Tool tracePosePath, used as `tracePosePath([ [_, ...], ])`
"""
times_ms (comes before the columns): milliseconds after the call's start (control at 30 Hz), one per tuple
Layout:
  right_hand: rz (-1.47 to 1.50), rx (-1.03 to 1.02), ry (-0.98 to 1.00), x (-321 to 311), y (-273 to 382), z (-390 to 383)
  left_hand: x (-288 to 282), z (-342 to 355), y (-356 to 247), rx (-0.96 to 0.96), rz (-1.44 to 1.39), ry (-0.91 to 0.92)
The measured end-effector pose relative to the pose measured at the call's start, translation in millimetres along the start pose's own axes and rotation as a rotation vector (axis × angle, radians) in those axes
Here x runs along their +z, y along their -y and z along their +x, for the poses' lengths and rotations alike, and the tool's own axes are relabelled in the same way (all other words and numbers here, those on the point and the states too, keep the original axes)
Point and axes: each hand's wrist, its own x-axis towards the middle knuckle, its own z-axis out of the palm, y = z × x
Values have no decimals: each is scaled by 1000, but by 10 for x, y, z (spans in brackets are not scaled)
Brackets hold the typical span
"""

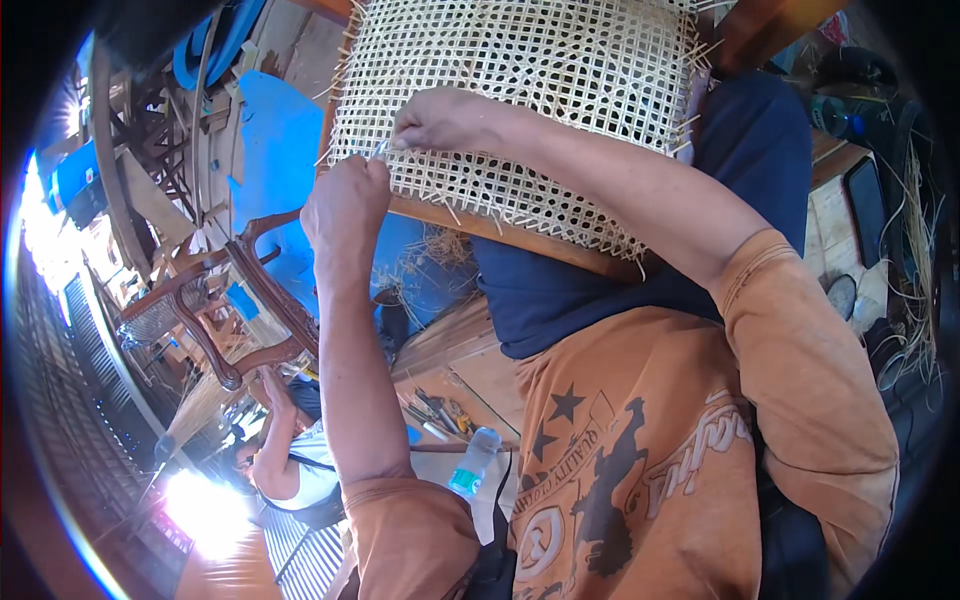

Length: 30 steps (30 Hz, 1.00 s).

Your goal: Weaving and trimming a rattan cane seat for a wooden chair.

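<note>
A pale woven cane panel (pixel 540 90) with open mesh lies across a brown wooden frame (pixel 575 256) at my lap, loose strand ends sticking out along its edges. At the panel's left corner, my left hand (pixel 345 205) is closed in a fist. My right hand (pixel 440 122) rests over the weave just beside it, fingers pinched close to the left thumb. Something thin and pale (pixel 380 148) shows between the two hands; it is too small to name. What lies inside either grip is hidden by the fingers.
A carved wooden chair frame (pixel 270 300) stands at left, near another person's arm (pixel 275 440). Blue sheeting (pixel 270 150) lies beyond my left hand. A plastic bottle (pixel 475 462) and several hand tools (pixel 440 412) lie below. Loose fibres (pixel 437 255) gather under the frame.
</note>
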Motion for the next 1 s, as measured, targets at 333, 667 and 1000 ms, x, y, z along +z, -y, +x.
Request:
tracePosePath([
  [333,-335,240,124,-107,-20,-29,327,348,-309,143,17,295],
  [667,-496,150,46,-245,39,12,605,246,-473,160,-161,28],
  [1000,-538,119,122,-216,-12,99,657,73,-522,147,-187,-59],
])
